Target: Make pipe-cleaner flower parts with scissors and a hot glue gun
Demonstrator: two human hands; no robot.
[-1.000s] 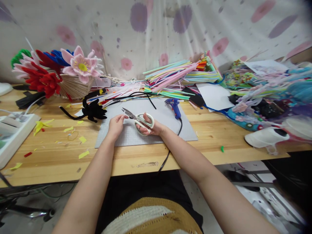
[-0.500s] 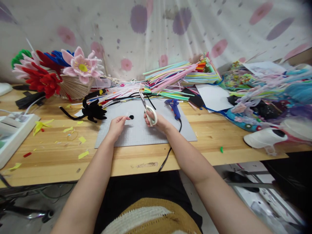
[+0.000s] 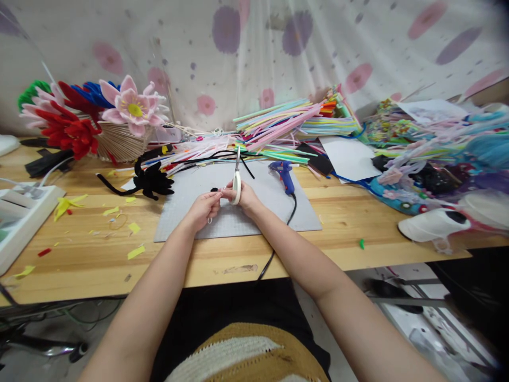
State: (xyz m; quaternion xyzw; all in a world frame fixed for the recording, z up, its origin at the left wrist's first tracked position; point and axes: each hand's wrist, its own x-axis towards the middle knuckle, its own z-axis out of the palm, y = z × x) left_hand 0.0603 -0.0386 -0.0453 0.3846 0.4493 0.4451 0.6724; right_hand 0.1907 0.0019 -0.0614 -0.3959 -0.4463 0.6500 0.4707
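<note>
My left hand (image 3: 203,210) is closed over the grey cutting mat (image 3: 262,215). A small black fuzzy piece (image 3: 213,189) shows just above its fingertips, mostly hidden. Below the fingers a small whitish loop (image 3: 210,219) shows, too small to name. My right hand (image 3: 245,199) is wrapped round white-handled scissors (image 3: 237,185), whose blades point away from me. The fingertips of both hands meet over the mat. To the left lies a black chenille flower (image 3: 153,180) with a long stem. Black chenille stems (image 3: 248,168) rest at the mat's far edge.
A blue glue gun (image 3: 283,175) lies on the mat's right, its cord running off the front edge. Colourful chenille stems (image 3: 286,124) are heaped behind. Finished flowers (image 3: 133,109) stand back left; a white power strip (image 3: 24,217) and yellow scraps (image 3: 135,252) lie left.
My right hand has moved left to my left hand, and the scissors have turned more upright. My left hand has shifted slightly right, now covering more of the black piece.
</note>
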